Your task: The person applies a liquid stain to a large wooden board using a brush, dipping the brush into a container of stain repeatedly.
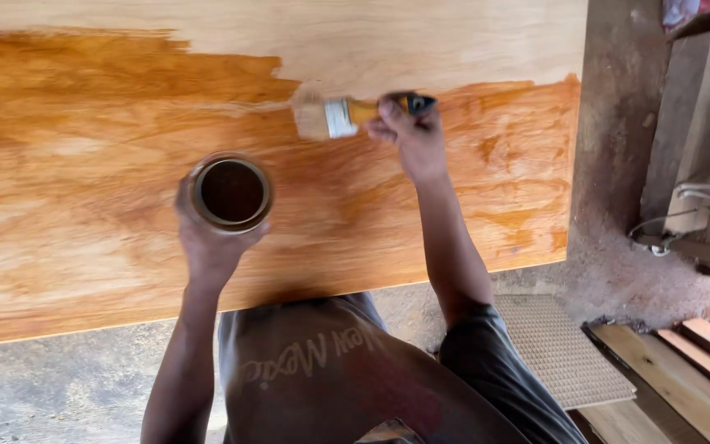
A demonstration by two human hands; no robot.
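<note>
- We find the right hand (408,131) closed around the handle of a brush (347,115), fingers wrapped over the yellow grip with its dark end poking out past the knuckles.
- The brush lies nearly flat, bristles pointing to the person's left and touching the board (84,189) right on the line where amber stain meets bare pale wood; we judge this low angle suits spreading the finish along that edge.
- The left hand (211,238) is cupped under a round can (232,193), fingers curled up its sides, the open mouth level and showing dark liquid.
- We judge the can is held upright over the stained area so drips fall on coated wood, and near the brush for short reloading trips.
- The can sits below and left of the brush, apart from it.
- Wet stain covers most of the board; the far strip is uncoated.
- Planks (684,370) and a woven mat (560,353) lie on the floor to the right.
</note>
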